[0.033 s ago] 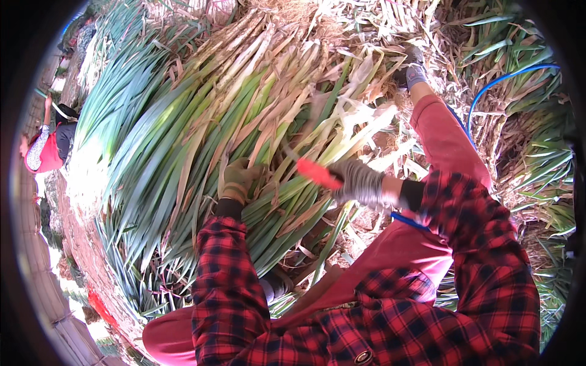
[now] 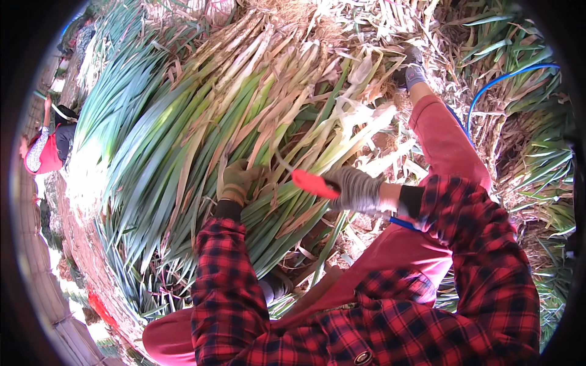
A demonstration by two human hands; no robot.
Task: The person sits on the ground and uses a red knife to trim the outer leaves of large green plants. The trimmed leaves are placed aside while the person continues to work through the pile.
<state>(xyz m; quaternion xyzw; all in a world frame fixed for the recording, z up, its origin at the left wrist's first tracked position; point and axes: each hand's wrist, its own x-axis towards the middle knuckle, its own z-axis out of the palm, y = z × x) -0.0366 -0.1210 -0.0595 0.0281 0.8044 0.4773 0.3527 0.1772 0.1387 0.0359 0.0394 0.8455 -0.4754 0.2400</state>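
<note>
A big heap of green onions point(image 2: 152, 140) with long leaves, many yellowed and dry, lies in front of me. My left hand point(image 2: 237, 183), in an olive work glove, is closed on leaves near the middle of the heap; its fingertips are partly hidden among them. My right hand point(image 2: 357, 189), in a grey striped glove, grips the red handle of a sickle point(image 2: 312, 184). The sickle's thin curved blade points left and away over the leaves, just to the right of my left hand, and its tip is hard to make out.
A blue hose point(image 2: 488, 88) curves along the right side, beside more green onions point(image 2: 543, 165). Dry leaf litter point(image 2: 397, 158) covers the ground around my outstretched leg point(image 2: 448, 140). At the far left edge another person point(image 2: 46, 149) in a red garment is at work.
My right hand and the sickle have shifted slightly left and nearer to me. My left hand stays at the same spot on the leaves.
</note>
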